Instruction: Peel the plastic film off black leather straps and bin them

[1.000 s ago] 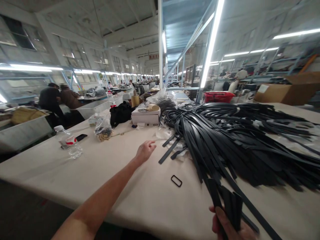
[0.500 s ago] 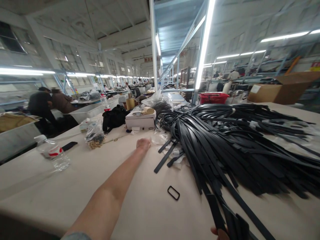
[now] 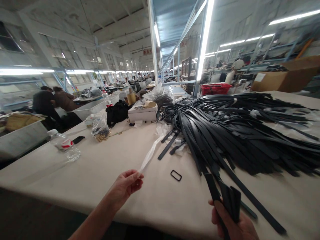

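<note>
My left hand is pinched on the near end of a thin white plastic strip. The strip stretches away to a crumpled white heap beside the black straps. At the lower right, my right hand is closed around the ends of several black straps. These belong to a large fanned pile of black straps that covers the right of the table. Between my hands a black rectangular ring lies flat on the pale table, touched by neither hand.
On the left stand a clear plastic bottle, a dark phone and a bag of small brass-coloured parts. A white box and a black cloth bundle sit farther back. Behind the straps is a red basket.
My left hand has drawn back toward me from near the white heap, pulling the white strip out. My right hand has risen farther into view with the black straps.
</note>
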The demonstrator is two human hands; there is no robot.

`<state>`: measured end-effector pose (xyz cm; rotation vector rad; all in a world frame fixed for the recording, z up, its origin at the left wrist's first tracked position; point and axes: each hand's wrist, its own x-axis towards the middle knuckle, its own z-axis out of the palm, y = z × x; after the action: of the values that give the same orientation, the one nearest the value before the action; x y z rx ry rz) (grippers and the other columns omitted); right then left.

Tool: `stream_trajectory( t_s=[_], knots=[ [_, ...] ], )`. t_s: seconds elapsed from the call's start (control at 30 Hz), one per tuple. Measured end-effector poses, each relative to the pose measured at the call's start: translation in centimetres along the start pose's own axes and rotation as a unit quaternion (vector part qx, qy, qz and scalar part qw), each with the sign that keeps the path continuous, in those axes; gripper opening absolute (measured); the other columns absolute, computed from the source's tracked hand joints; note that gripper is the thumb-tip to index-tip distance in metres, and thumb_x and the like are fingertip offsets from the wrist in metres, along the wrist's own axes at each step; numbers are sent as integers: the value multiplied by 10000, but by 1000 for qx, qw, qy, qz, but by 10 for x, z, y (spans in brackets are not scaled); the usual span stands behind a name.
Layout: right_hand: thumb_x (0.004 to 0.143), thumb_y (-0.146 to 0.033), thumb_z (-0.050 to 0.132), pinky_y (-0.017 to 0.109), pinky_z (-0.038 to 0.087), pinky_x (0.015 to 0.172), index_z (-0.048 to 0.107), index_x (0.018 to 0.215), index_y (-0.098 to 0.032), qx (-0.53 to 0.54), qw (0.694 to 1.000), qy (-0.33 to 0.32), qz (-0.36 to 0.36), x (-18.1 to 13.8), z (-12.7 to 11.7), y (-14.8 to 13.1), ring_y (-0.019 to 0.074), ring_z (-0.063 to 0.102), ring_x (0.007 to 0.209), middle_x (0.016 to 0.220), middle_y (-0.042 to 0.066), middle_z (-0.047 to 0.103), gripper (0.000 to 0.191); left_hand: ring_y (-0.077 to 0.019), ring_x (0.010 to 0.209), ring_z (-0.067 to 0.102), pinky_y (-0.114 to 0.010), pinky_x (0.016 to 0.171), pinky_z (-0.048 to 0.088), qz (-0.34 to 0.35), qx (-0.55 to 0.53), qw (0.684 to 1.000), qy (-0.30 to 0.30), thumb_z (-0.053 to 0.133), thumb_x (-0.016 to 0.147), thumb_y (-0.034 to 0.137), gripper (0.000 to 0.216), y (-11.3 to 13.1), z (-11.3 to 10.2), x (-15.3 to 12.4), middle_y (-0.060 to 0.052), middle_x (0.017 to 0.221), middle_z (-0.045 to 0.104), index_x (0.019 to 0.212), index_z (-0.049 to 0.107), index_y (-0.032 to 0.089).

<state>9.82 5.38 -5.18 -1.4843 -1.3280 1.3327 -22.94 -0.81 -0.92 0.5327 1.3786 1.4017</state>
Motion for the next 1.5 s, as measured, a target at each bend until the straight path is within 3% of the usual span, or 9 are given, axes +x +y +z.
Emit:
stream_trajectory(
  t_s=[0.1, 0.27, 0.4, 0.7, 0.83, 1.0, 1.1, 1.2, 1.5],
  knots=[
    [722, -703, 644, 241, 334, 398, 664, 805, -163, 50, 998, -32, 11, -4, 0, -2, 109, 472, 397, 529, -13, 585, 547, -115, 595, 671, -223, 570, 551, -107, -190, 974, 55, 961, 473, 268, 442, -41, 3, -53, 5, 751, 741, 787, 668, 164],
    [836, -591, 610, 220, 273, 415, 650, 860, -151, 130, 975, -179, 21, -32, 20, -1, 62, 445, 370, 607, -5, 641, 442, -151, 662, 716, -237, 555, 571, -227, -289, 929, 42, 816, 738, 187, 195, -85, 21, -102, -45, 834, 764, 863, 679, 125],
    [872, -576, 567, 229, 272, 431, 690, 902, -153, 86, 953, -288, 25, -53, 43, -3, 73, 418, 366, 509, -41, 569, 441, -159, 679, 725, -237, 548, 572, -264, -299, 917, 7, 669, 875, 196, 99, -96, 29, -111, -76, 860, 767, 848, 679, 101],
    [841, -598, 591, 220, 274, 427, 682, 1020, -153, 133, 937, -318, 52, -56, 65, -26, 60, 387, 380, 593, -36, 603, 489, -143, 669, 710, -230, 577, 557, -296, -282, 907, -100, 645, 872, 215, 104, -103, 38, -123, -60, 828, 757, 845, 675, 118],
    [890, -558, 547, 229, 210, 439, 705, 1053, -144, 119, 930, -346, 20, -50, 67, -28, 65, 351, 379, 448, -78, 471, 472, -130, 645, 697, -229, 596, 542, -325, -292, 888, -141, 627, 859, 202, 99, -106, 39, -125, -41, 796, 744, 811, 671, 128],
    [884, -546, 547, 225, 244, 448, 730, 945, -131, 26, 955, -293, -26, -46, 65, -28, 68, 365, 348, 377, -85, 442, 458, -151, 675, 692, -237, 632, 503, -288, -204, 919, -178, 565, 898, 455, 378, -113, 35, -118, -95, 839, 744, 867, 710, 107],
    [861, -547, 560, 220, 267, 414, 721, 899, -129, -9, 963, -267, -43, -49, 61, -31, 84, 403, 335, 376, -77, 460, 449, -197, 863, 692, -261, 739, 491, -178, -85, 961, -194, 423, 904, 649, 647, -109, 32, -111, -146, 998, 741, 1035, 723, 92],
    [857, -528, 556, 211, 300, 393, 701, 868, -144, -39, 963, -259, -63, -53, 58, -35, 92, 434, 343, 394, -80, 456, 410, -219, 959, 663, -290, 841, 463, -88, 31, 972, -216, 584, 864, 565, 507, -97, 34, -104, -106, 1049, 744, 1107, 720, 141],
    [877, -508, 540, 211, 331, 374, 674, 831, -169, -53, 959, -258, -101, -57, 53, -28, 82, 455, 369, 535, -58, 504, 368, -155, 672, 612, -254, 676, 429, -77, 192, 950, -232, 719, 770, 389, 304, -93, 46, -89, -51, 764, 747, 899, 787, 122]
  ],
)
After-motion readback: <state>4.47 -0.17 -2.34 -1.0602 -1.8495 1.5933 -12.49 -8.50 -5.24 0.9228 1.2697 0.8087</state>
